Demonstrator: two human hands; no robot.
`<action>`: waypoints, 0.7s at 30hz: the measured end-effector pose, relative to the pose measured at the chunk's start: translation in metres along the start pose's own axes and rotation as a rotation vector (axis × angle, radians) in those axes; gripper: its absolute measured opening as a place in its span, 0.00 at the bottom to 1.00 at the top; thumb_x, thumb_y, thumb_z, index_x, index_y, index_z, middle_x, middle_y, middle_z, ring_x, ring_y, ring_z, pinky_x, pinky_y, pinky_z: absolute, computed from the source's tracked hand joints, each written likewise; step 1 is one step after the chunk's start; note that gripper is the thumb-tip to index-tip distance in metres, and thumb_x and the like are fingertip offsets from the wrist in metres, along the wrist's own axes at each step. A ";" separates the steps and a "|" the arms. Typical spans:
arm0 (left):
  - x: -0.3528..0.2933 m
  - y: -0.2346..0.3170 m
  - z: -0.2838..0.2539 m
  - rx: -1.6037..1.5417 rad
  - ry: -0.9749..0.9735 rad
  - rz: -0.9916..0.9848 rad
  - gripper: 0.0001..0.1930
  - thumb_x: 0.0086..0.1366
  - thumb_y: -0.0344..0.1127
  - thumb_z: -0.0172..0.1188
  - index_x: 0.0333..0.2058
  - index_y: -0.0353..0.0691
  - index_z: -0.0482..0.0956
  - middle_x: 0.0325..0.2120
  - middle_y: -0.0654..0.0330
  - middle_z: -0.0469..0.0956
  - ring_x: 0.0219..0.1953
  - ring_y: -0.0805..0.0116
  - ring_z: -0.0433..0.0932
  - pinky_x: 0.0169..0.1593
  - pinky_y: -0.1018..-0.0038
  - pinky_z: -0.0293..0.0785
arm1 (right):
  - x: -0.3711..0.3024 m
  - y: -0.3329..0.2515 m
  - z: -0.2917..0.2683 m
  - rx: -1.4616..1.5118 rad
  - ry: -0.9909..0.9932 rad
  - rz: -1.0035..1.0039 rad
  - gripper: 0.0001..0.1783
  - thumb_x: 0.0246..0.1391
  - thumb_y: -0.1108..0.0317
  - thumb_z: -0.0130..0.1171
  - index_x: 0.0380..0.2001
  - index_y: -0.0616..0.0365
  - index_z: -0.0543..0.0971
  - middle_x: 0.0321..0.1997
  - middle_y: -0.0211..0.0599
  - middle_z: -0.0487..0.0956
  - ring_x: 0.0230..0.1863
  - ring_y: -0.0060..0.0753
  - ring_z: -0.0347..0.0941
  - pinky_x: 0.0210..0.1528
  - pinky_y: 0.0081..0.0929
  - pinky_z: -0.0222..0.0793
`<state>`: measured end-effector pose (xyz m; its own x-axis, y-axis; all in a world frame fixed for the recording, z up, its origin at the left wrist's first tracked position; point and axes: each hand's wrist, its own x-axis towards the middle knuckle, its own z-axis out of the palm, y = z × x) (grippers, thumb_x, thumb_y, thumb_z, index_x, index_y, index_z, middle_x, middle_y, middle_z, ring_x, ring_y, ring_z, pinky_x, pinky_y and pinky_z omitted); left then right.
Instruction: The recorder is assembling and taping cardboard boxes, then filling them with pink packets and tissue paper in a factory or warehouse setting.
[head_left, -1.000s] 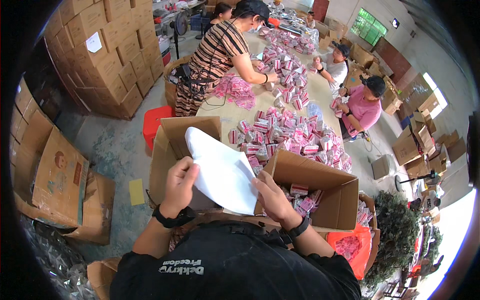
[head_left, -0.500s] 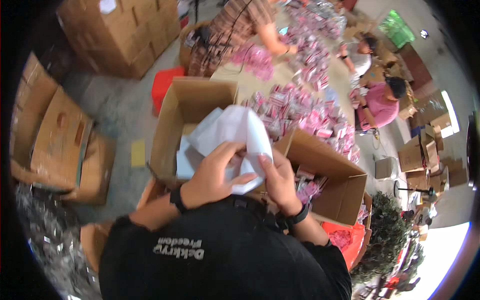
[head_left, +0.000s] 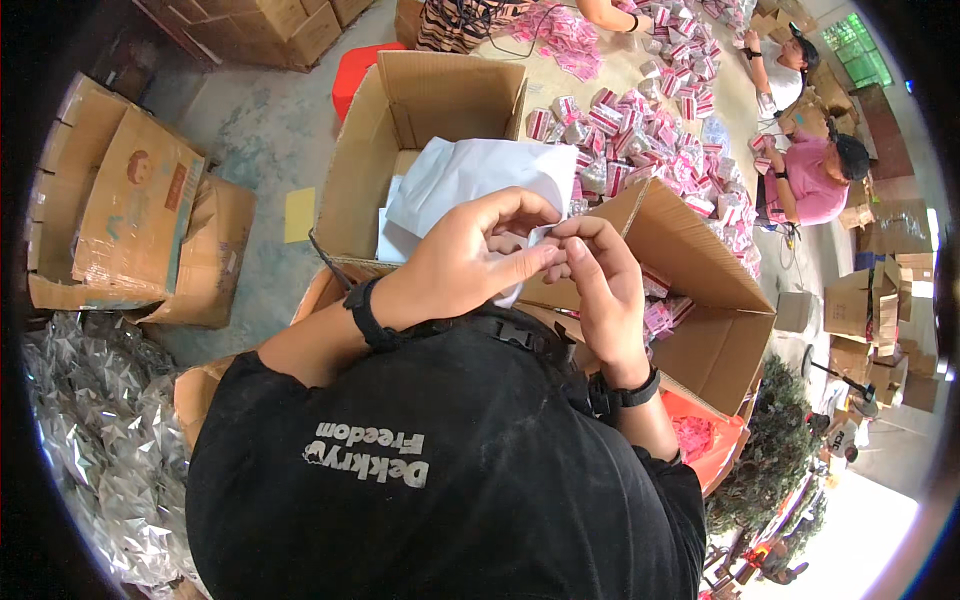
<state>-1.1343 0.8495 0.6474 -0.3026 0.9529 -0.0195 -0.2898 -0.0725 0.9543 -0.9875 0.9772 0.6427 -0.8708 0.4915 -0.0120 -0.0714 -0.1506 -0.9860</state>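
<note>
A large white paper sheet lies bent over the near side of an open cardboard box. At its near right corner, the fingertips of my left hand and my right hand meet and pinch a small folded bit of the paper. Both hands are closed there, and the fingers partly cover what they hold. More pale sheets show inside the box under the large one. To the right of my right hand stands a second open cardboard box with pink-and-white packets in it.
Many pink-and-white packets are heaped on the table beyond the boxes. Co-workers sit around it, one in a pink shirt. A red stool stands behind the left box. Flattened cartons and silvery shiny material lie at left.
My hands have come together at the paper's corner; my left hand has shifted right and up. The sheet now lies flatter over the box. The whole view has shifted.
</note>
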 end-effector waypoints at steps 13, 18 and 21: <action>0.008 -0.039 -0.013 -0.441 0.053 -0.147 0.11 0.72 0.35 0.60 0.46 0.33 0.79 0.37 0.61 0.82 0.38 0.75 0.82 0.45 0.78 0.79 | -0.002 0.013 -0.005 0.144 0.070 0.047 0.11 0.70 0.67 0.52 0.46 0.65 0.74 0.33 0.34 0.80 0.35 0.21 0.75 0.42 0.20 0.72; 0.012 -0.049 -0.013 -0.543 0.052 -0.204 0.11 0.71 0.37 0.61 0.45 0.35 0.80 0.37 0.61 0.81 0.41 0.73 0.81 0.49 0.74 0.79 | -0.004 0.012 -0.005 0.116 0.106 0.061 0.11 0.69 0.68 0.53 0.47 0.66 0.74 0.33 0.33 0.80 0.35 0.20 0.75 0.42 0.20 0.72; 0.011 -0.051 -0.015 -0.556 0.029 -0.204 0.11 0.71 0.37 0.61 0.44 0.35 0.80 0.38 0.61 0.81 0.42 0.72 0.80 0.50 0.73 0.78 | -0.004 0.010 -0.004 0.113 0.103 0.060 0.11 0.69 0.68 0.54 0.47 0.65 0.74 0.33 0.32 0.80 0.34 0.20 0.75 0.42 0.20 0.72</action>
<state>-1.1370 0.8592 0.5943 -0.2132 0.9558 -0.2023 -0.7749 -0.0393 0.6309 -0.9822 0.9773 0.6318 -0.8209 0.5634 -0.0929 -0.0804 -0.2751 -0.9581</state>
